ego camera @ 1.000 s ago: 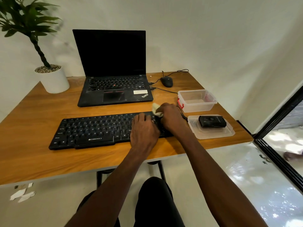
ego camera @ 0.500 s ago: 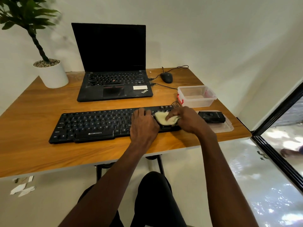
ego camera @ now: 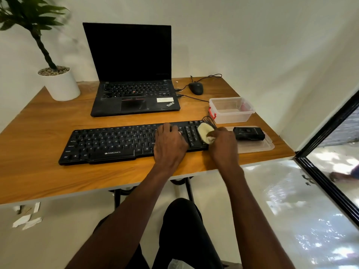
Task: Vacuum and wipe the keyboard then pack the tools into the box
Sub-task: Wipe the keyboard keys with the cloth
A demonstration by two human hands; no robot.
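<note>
- Keyboard (ego camera: 124,143): black full-size Zebronics, lying flat on the wooden desk (ego camera: 48,177), long axis running 9 to 3 o'clock, just ahead of the near edge. Rigid plastic slab, probably light; likely to skate on the smooth wood if pushed sideways, so it wants a hand bracing it.
- Left hand (ego camera: 170,145): fingers extended, palm down on the keys right of centre, pressing and enclosing nothing. Reads as the brace.
- Right hand (ego camera: 223,146): clenched around a pale yellow cloth (ego camera: 205,133) at the keyboard's 3 o'clock end, over the number pad. Cloth is bunched and soft, it conforms to the key tops, and a pinch anywhere on the wad holds it.
- Judgement: wiping stage in progress; packing not yet begun.
- Handheld vacuum (ego camera: 249,133): small black block at 3 o'clock of the right hand, sitting on the clear lid (ego camera: 258,147). Hard casing, looks compact and one-hand liftable; best grip across its short sides. Weight cannot be read.
- Clear plastic box (ego camera: 231,110) with red latch: open, at 12 o'clock of the lid, well apart from the laptop (ego camera: 134,98). Thin-walled, light, may slide when loaded; steady the rim.
- A coiled black cable sits between box and keyboard corner; keep the cloth from snagging it.
- Wired mouse (ego camera: 196,88) at 12 o'clock of the box; potted plant (ego camera: 58,84) at the desk's 10 o'clock corner.
</note>
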